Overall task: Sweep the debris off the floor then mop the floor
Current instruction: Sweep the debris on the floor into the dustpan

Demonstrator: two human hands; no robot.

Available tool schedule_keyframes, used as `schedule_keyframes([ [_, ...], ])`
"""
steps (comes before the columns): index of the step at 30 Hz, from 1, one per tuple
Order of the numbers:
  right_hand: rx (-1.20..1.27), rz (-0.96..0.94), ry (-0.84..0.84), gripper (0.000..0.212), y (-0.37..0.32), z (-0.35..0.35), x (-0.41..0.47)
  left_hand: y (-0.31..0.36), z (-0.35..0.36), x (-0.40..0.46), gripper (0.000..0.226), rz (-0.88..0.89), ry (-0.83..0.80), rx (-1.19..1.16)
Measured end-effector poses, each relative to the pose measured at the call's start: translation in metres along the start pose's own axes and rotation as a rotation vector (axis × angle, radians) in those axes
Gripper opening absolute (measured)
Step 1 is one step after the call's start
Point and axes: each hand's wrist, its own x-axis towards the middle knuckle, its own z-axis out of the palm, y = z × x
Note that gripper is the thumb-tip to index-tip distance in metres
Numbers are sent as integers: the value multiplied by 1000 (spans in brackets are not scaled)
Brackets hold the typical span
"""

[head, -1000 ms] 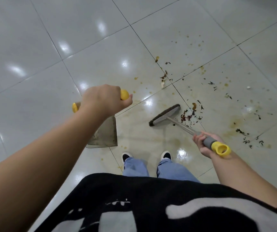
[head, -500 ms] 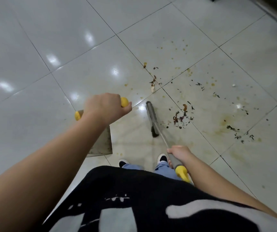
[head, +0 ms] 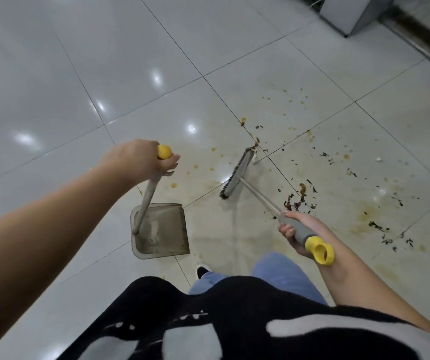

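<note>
My left hand [head: 137, 158] grips the yellow-tipped upright handle of a grey dustpan [head: 162, 229], whose pan rests flat on the white tiled floor [head: 53, 74] in front of my feet. My right hand [head: 298, 231] holds the grey grip of a short broom [head: 236, 175] with a yellow end cap. The broom head lies on the floor to the right of the dustpan, apart from it. Dark leafy debris [head: 298, 200] and brown stains [head: 364, 216] spread over the tiles to the right of the broom.
A grey cabinet or appliance corner [head: 351, 14] stands at the top right beside a dark wall base [head: 421, 37]. My black-and-white shirt, blue jeans and one shoe [head: 203, 271] fill the lower part of the view.
The broom head has swung out from near my feet toward the far side of the debris. The dustpan has shifted right, and its whole pan is now visible. The view has moved, showing the cabinet.
</note>
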Motion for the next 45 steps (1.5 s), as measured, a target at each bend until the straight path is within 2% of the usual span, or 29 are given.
schedule_keyframes([
  [8,-125,-62,-33,29,4,37,6,-55,-34,12,52,-30,-18,-104],
  [14,-14,-59,-129,27,-42,91,36,-62,-82,71,54,-70,21,-91],
  [19,-35,-30,-108,26,-135,104,63,-29,-74,127,51,-78,20,-90],
  [22,-55,24,-135,26,-193,136,78,-13,-96,173,48,-76,11,-80],
  [26,-44,-83,-169,19,-273,185,90,11,-137,245,42,-42,62,-171],
  [31,41,-95,-174,22,-332,212,104,52,-148,310,42,76,68,-132],
  [35,-48,-31,-116,34,-353,252,124,57,-147,353,48,145,51,-21],
  [38,181,-33,-152,30,-362,280,135,54,-158,391,47,261,126,82],
  [40,339,-52,-133,29,-374,285,137,62,-164,416,46,315,109,82],
  [45,433,-81,-48,23,-398,282,140,75,-175,455,50,369,97,87],
])
